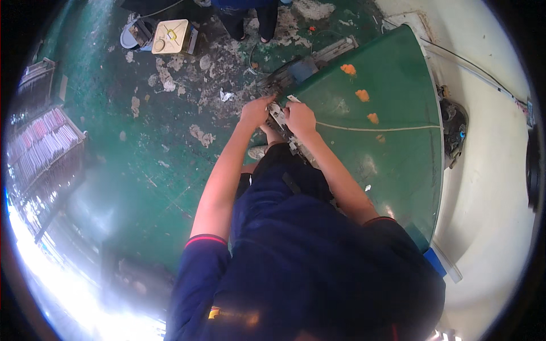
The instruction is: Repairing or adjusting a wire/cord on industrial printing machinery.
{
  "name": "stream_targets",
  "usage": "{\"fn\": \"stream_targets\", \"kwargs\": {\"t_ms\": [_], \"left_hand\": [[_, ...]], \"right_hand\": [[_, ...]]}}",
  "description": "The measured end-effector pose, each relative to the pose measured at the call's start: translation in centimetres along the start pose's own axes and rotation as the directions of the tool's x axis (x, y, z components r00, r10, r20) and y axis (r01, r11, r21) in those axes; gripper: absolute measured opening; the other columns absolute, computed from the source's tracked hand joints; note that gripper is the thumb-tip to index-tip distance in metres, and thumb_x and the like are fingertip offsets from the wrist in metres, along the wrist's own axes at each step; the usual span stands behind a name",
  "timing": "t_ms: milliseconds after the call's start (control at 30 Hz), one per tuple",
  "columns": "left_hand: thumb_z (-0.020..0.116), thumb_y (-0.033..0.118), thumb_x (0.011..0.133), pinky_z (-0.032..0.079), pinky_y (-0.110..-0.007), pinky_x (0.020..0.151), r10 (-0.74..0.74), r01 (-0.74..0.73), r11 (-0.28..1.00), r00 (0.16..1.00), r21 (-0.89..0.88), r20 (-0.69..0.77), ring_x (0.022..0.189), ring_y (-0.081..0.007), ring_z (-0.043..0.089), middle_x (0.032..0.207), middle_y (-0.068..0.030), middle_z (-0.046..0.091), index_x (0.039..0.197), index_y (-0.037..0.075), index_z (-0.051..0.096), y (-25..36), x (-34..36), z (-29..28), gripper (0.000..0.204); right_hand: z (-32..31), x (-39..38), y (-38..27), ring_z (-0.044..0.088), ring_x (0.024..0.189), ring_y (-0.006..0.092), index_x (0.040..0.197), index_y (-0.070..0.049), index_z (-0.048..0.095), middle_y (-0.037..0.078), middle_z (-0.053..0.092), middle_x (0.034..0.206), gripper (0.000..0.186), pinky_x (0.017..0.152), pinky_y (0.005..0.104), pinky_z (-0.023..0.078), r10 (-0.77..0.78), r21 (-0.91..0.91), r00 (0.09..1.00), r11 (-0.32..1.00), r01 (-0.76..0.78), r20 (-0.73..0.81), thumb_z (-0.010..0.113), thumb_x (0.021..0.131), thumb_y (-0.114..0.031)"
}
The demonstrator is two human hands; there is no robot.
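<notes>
At the near-left edge of the green-topped table (398,165), my two hands work close together. My left hand (257,111) is closed, its fingers bent toward a small whitish metal piece (277,113) at the table edge. My right hand (300,118) is closed just right of that piece, and a short pale strip (293,98) shows beyond its knuckles. What either hand grips is hidden by the fingers and too small to name. A pale cord (375,128) runs across the tabletop from beside my right hand to the far-right edge.
Orange patches (362,95) mark the tabletop. Metal rails (330,52) lie along its far-left side. A cream jerrycan (170,37) stands on the worn green floor (142,153), near another person's legs (250,23). A stacked crate (48,139) is at left; a dark machine (453,133) sits by the wall.
</notes>
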State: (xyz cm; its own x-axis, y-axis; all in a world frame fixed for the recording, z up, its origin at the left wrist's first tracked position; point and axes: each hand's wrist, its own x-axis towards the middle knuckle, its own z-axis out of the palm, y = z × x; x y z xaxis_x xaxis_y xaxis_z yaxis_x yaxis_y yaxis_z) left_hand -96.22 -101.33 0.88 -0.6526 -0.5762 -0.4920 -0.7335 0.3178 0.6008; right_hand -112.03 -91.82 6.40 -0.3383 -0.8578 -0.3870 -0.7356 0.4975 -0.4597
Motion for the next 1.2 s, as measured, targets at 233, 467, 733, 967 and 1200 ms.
{"fn": "stream_targets", "kwargs": {"t_ms": [233, 467, 733, 967, 1200], "left_hand": [[0.056, 0.010, 0.087, 0.057, -0.046, 0.095, -0.059, 0.021, 0.984, 0.975, 0.180, 0.213, 0.115, -0.0321, 0.069, 0.124, -0.0112, 0.073, 0.142, 0.032, 0.063, -0.3, 3.2, -0.7, 0.060], [0.058, 0.011, 0.087, 0.054, -0.048, 0.099, -0.103, 0.090, 0.994, 0.970, 0.067, 0.220, 0.122, -0.0351, 0.064, 0.133, -0.0132, 0.067, 0.146, 0.034, 0.058, -0.9, 2.5, -1.7, 0.063], [0.061, 0.016, 0.093, 0.054, -0.042, 0.095, -0.269, 0.098, 0.883, 0.907, -0.459, -0.323, 0.114, -0.0356, 0.068, 0.119, -0.0132, 0.074, 0.124, 0.013, 0.072, -2.9, -10.8, -4.5, 0.033], [0.081, 0.023, 0.087, 0.055, -0.032, 0.083, -0.750, 0.356, 0.592, 0.572, -0.723, -0.332, 0.084, -0.0167, 0.072, 0.092, -0.0076, 0.078, 0.098, 0.004, 0.079, -16.5, -29.8, 3.7, 0.022], [0.081, 0.030, 0.092, 0.043, -0.022, 0.047, -0.993, 0.197, -0.033, 0.106, -0.980, 0.054, 0.054, -0.0059, 0.054, 0.076, -0.0017, 0.070, 0.091, 0.009, 0.073, -16.5, -45.1, 13.5, 0.023]], "right_hand": [[1.0, 1.7, 0.1, 0.071, 0.082, 0.0432, 0.090, -0.005, 0.072, 0.022, 0.072, 0.084, 0.016, 0.074, 0.0533, 0.057, 0.025, -0.023, 0.999, 0.999, -0.024, 0.042, 0.067, 0.090, -0.020], [1.8, 2.0, -0.4, 0.069, 0.085, 0.0448, 0.091, -0.005, 0.067, 0.022, 0.071, 0.086, 0.014, 0.075, 0.0548, 0.056, -0.029, 0.035, 1.000, 0.999, 0.029, 0.005, 0.065, 0.089, -0.018], [-1.9, 1.8, -1.5, 0.069, 0.086, 0.0413, 0.090, -0.004, 0.064, 0.018, 0.069, 0.093, 0.023, 0.073, 0.0496, 0.054, -0.012, -0.026, 0.995, 1.000, 0.010, -0.096, 0.070, 0.090, -0.027], [-1.9, 4.3, -1.8, 0.070, 0.092, 0.0403, 0.093, -0.005, 0.069, 0.017, 0.074, 0.091, 0.023, 0.078, 0.0505, 0.054, -0.068, 0.203, 0.992, 0.975, 0.087, -0.103, 0.063, 0.096, -0.027], [-2.4, 4.9, -1.8, 0.070, 0.100, 0.0406, 0.104, -0.006, 0.072, 0.019, 0.075, 0.102, 0.044, 0.085, 0.0518, 0.054, 0.019, -0.123, 0.983, 0.992, 0.004, 0.181, 0.054, 0.100, -0.045]]}}
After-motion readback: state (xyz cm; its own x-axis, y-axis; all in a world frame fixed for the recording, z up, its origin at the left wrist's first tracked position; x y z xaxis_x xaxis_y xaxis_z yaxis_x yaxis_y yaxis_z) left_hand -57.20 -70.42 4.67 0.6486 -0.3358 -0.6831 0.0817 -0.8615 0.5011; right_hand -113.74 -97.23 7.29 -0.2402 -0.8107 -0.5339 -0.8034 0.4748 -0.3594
